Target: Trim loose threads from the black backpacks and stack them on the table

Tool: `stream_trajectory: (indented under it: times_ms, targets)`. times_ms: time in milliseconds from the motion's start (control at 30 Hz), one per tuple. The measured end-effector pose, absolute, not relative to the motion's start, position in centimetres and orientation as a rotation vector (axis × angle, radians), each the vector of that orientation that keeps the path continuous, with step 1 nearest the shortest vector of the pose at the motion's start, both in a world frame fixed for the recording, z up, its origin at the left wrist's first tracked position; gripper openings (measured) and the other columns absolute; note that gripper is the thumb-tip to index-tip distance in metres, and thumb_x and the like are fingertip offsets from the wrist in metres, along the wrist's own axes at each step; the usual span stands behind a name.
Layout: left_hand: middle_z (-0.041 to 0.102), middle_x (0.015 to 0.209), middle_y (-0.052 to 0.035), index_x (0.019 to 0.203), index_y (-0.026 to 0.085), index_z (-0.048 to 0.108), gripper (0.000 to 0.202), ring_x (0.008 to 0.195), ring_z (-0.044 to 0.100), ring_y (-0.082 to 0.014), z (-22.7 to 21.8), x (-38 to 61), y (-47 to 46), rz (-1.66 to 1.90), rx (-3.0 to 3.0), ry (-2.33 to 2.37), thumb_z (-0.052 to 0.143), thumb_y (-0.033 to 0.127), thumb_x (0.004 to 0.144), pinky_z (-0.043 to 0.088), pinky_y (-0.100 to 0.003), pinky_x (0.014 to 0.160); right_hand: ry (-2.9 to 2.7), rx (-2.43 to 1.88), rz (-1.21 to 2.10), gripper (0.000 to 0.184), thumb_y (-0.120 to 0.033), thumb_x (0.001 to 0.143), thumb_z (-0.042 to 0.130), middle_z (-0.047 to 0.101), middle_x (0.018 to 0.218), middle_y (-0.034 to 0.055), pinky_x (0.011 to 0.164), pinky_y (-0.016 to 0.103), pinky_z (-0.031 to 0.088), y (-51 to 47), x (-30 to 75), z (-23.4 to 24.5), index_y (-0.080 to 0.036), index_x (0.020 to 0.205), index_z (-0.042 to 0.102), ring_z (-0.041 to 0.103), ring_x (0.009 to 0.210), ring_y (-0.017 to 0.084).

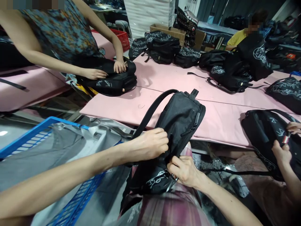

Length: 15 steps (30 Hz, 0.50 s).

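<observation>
Black backpack (182, 117): slanting, lap (174, 210) to table (162, 80) edge | left hand (152, 142): fingers curled, gripping its front fabric | right hand (184, 171): pinching its side edge, metal glint (174, 177) there unclear | keeping fabric taut should steady fine work

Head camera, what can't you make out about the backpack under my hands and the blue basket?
All in the head view:
Left hand: its fingertips, hidden behind its own knuckles.
Right hand: exactly what it grips, covered by the hand itself.
Backpack: its far side, turned away from the camera.
Blue basket: its left end, cut off by the picture's edge.
</observation>
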<state>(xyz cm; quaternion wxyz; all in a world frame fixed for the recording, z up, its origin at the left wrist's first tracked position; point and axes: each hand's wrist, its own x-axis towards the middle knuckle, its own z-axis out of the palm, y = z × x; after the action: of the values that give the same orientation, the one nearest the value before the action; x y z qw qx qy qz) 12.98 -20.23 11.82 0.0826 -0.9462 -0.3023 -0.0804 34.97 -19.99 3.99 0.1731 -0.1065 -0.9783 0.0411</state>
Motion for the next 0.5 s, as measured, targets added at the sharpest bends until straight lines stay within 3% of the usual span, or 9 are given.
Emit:
stream_trajectory:
  times_ms: [133, 233, 300, 433, 500]
  targets:
    - [0.054, 0.069, -0.001, 0.072, 0.016, 0.06, 0.029, 0.075, 0.046, -0.0151, 13.8, 7.4, -22.1, -0.331, -2.549, -1.362, 0.041, 0.028, 0.09, 0.034, -0.031, 0.077, -2.796, -0.305, 0.2, 0.008, -0.015, 0.082, 0.041, 0.05, 0.077, -0.0011, 0.05, 0.026, 0.024, -19.9, 35.3, 3.9, -0.019, 0.079, 0.048, 0.033, 0.05, 0.01]
    - [0.05, 0.066, -0.002, 0.061, 0.013, 0.054, 0.048, 0.083, 0.049, -0.0203, 14.8, 3.5, -23.6, -0.354, -2.127, -1.76, 0.038, 0.048, 0.088, 0.03, -0.043, 0.088, -2.803, -0.307, 0.235, 0.005, -0.018, 0.082, 0.043, 0.05, 0.08, -0.0008, 0.05, 0.026, 0.026, -19.7, 35.3, 3.8, -0.019, 0.08, 0.047, 0.036, 0.052, 0.01]
    - [0.056, 0.078, -0.0049, 0.07, 0.013, 0.057, 0.045, 0.094, 0.049, -0.0245, 14.9, 3.4, -24.2, -0.417, -2.006, -1.83, 0.035, 0.047, 0.089, 0.026, -0.049, 0.092, -2.801, -0.301, 0.239, 0.004, -0.018, 0.081, 0.044, 0.05, 0.08, -0.0008, 0.05, 0.025, 0.027, -19.6, 35.1, 3.7, -0.02, 0.08, 0.048, 0.037, 0.052, 0.01]
    - [0.061, 0.1, -0.0027, 0.093, 0.022, 0.06, 0.02, 0.097, 0.05, -0.0169, 12.6, 9.3, -24.8, -0.547, -2.555, -1.504, 0.041, 0.027, 0.09, 0.035, -0.032, 0.085, -2.792, -0.301, 0.227, 0.006, -0.02, 0.082, 0.044, 0.05, 0.077, -0.0007, 0.049, 0.025, 0.028, -19.6, 34.7, 3.6, -0.019, 0.08, 0.049, 0.039, 0.051, 0.01]
    - [0.063, 0.089, -0.0014, 0.089, 0.022, 0.061, 0.014, 0.091, 0.052, -0.0169, 10.5, 12.9, -24.9, -0.579, -2.708, -1.423, 0.049, 0.03, 0.086, 0.037, -0.031, 0.079, -2.752, -0.337, 0.252, 0.009, -0.022, 0.084, 0.044, 0.051, 0.073, -0.0006, 0.048, 0.025, 0.03, -19.8, 34.6, 3.9, -0.019, 0.081, 0.051, 0.041, 0.052, 0.011]
